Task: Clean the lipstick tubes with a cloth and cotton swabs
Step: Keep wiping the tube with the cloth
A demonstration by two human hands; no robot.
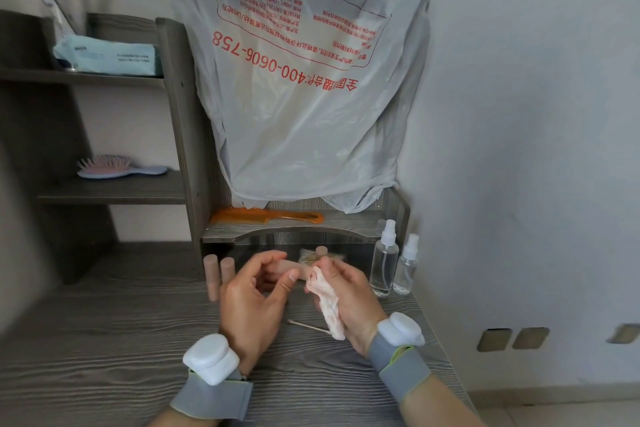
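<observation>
My left hand [254, 298] holds a beige lipstick tube [291, 268] sideways above the desk, fingers curled round it. My right hand [348, 295] grips a crumpled pink cloth [327, 302] and presses its upper end against the tube's right end. Two more beige lipstick tubes [218, 274] stand upright on the desk just left of my left hand. Another tube [321, 250] shows behind my hands, beside a packet of cotton swabs [308, 258]. A single cotton swab [308, 326] lies on the desk below my hands.
Two clear spray bottles [393, 263] stand right of my hands near the desk's right edge. An orange comb [266, 217] lies on the low shelf under a hanging plastic bag [304, 97]. A hairbrush [117, 168] sits on the left shelf unit.
</observation>
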